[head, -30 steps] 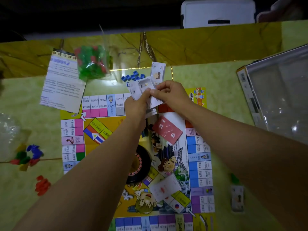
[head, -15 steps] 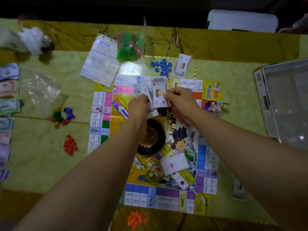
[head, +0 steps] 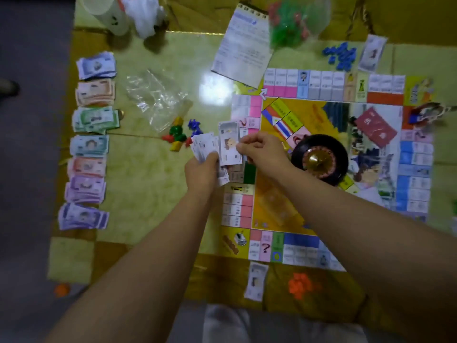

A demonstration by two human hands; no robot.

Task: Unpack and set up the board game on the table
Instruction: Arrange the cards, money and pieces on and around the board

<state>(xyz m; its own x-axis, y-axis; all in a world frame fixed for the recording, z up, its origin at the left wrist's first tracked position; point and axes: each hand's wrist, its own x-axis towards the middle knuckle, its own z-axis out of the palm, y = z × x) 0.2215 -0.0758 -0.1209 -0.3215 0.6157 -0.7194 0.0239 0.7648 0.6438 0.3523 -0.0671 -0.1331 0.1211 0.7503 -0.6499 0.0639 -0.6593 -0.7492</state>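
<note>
Cards (head: 207,147) sit fanned in the left hand (head: 201,171), gripped near their lower edge, while the right hand (head: 263,150) pinches a single pale card (head: 230,144) printed with a cartoon figure, held upright and overlapping the fan. Both hands hover over the left edge of the game board (head: 279,206), which lies flat on the yellow-green table (head: 153,174). A black roulette wheel (head: 319,158) rests on the board just right of the right hand, and a red card deck (head: 376,126) lies tilted further right. Small coloured pawns (head: 179,134) cluster on the table just left of the fan, beside a crumpled clear bag (head: 155,97). Stacks of play money (head: 90,142) run in a column along the table's left side. A rules sheet (head: 244,58) lies above the board, next to what seems to be a bag of green and red pieces (head: 288,30), blurred here.
</note>
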